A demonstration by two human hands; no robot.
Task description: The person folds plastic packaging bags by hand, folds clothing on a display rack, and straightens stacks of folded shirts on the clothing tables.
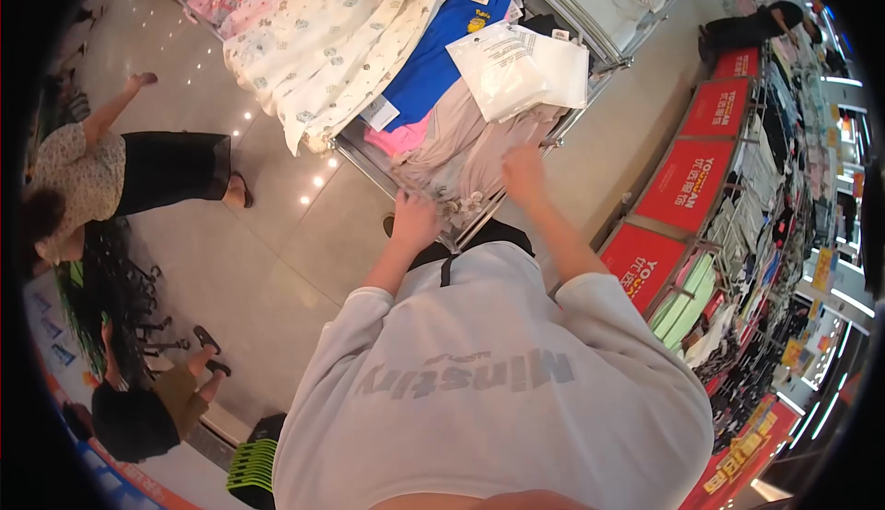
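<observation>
A crumpled beige-pink garment (pixel 467 153) with a ruffled trim lies at the near end of a metal display rack (pixel 364 161). My left hand (pixel 417 218) is closed on its near left edge, beside the ruffles. At the garment's right side, my right hand (pixel 524 176) has its fingers curled onto the fabric. Just beyond lie white garments in clear plastic packets (pixel 521 69). A blue garment (pixel 424 72) with a paper tag and a bit of pink cloth (pixel 403 138) show to the left. The fingertips of both hands are partly hidden.
A cream printed garment (pixel 327 40) hangs over the rack's left side. Red sign panels (pixel 684 183) and packed clothes line the aisle on the right. One person (pixel 120 169) walks at left; another person (pixel 138 422) is at lower left, near green hangers (pixel 251 473).
</observation>
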